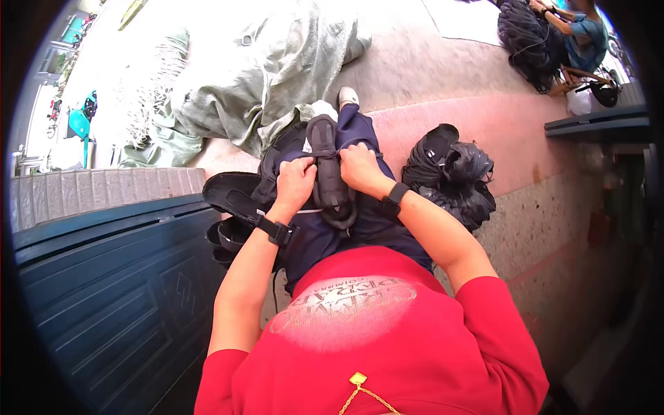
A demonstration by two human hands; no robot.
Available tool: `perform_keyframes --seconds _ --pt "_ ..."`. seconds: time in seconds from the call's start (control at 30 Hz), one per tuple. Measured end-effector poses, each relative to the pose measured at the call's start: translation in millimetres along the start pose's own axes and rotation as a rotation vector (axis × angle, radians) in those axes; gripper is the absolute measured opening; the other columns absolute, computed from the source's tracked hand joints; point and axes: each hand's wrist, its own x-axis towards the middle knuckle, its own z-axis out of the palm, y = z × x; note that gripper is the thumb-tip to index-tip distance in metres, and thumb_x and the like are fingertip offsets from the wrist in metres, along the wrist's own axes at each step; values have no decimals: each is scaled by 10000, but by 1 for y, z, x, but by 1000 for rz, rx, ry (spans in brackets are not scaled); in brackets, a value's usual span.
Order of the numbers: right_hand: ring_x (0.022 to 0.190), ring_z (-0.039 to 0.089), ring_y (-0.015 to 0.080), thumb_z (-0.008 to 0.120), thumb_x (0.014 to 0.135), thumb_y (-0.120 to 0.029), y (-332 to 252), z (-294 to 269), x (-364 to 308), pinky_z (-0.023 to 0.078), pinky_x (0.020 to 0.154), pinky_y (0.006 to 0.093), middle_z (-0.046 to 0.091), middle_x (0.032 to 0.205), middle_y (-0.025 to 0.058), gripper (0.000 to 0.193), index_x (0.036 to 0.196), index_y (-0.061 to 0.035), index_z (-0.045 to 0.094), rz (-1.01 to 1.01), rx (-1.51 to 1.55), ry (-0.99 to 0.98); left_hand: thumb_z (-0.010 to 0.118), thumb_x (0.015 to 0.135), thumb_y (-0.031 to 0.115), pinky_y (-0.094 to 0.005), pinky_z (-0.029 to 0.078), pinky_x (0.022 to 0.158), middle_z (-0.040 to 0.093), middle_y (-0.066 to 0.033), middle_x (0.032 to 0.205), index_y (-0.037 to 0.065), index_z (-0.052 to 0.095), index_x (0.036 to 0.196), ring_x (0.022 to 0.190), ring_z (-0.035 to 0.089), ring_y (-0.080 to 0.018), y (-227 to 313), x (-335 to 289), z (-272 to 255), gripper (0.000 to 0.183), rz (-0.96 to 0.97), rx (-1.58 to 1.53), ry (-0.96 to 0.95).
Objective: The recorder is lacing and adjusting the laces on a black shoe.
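A black shoe (330,181) lies over my lap, its toe pointing away from me and its heel opening near my body. My left hand (296,182) is closed at the shoe's left side. On the other side, my right hand (362,169) is closed with its fingertips at the shoe's edge. A thin dark lace seems to cross the shoe between the two hands, pinched at each end; the fingers partly hide it. More black shoes (235,197) lie beside my left leg. To the right of my legs sits a pile of black shoes (449,173), some tied in a bundle.
A large grey-green woven sack (256,90) spreads ahead, with a heap of pale cords (155,90) to its left. Blue panelled doors (124,297) stand at left; a dark blue ledge (595,121) juts in at right. Another person (584,38) sits far right beside a black pile (529,48).
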Motion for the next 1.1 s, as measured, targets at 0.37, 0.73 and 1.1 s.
perform_keyframes --seconds 0.37,0.73,1.1 --pt "792 548 311 575 713 -91 4 0 -9 439 706 388 579 799 152 128 830 -40 563 55 622 246 605 684 92 -380 438 618 561 -102 744 54 537 697 737 514 -279 43 35 -2 79 542 491 93" --pt "753 538 322 548 687 -46 3 -3 -11 439 686 384 550 744 147 130 817 -55 551 -2 547 266 596 706 105 -390 435 675 553 -117 714 50 529 724 769 510 -300 44 40 -9 88 542 426 -104" --pt "793 527 208 570 665 -101 0 -22 -2 365 682 331 575 765 38 70 734 -115 570 -460 -211 242 636 712 73 -283 442 581 563 -93 672 7 526 739 601 541 -200 39 46 -20 130 182 -96 68"
